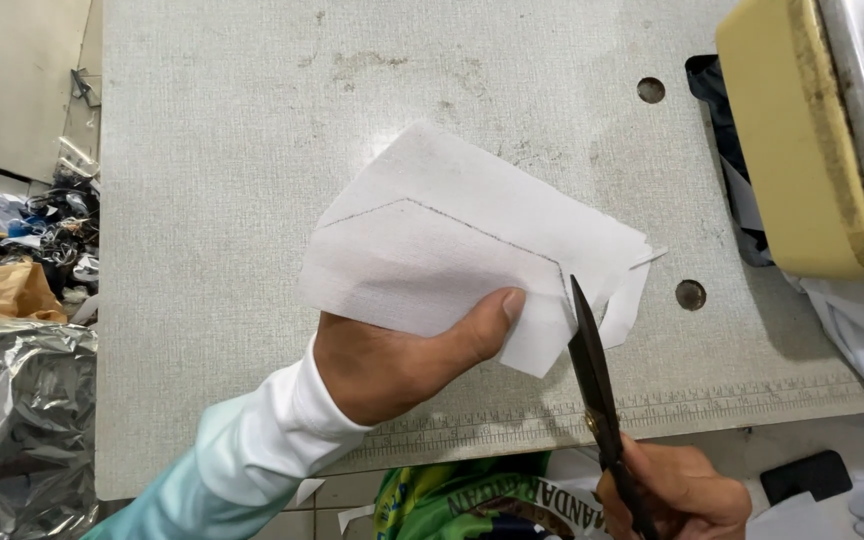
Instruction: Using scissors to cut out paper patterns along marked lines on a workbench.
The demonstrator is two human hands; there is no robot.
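My left hand (392, 360) grips a piece of white fabric (452, 250) from below, thumb pressed on its lower edge, holding it above the grey worktable (232, 150). A thin dark line is drawn across the fabric in an angled outline. My right hand (677, 490) holds black scissors (592, 370) at the bottom right; the blades point up and their tip sits at the fabric's lower right edge, beside the drawn line. A narrow cut strip hangs off the fabric's right corner.
A yellowish machine body (802, 140) stands at the table's right, with dark and white cloth (862, 320) beneath it. Two round holes (691, 294) pierce the tabletop. A printed ruler strip (652, 405) runs along the front edge. Scraps and plastic bags (22, 330) lie left.
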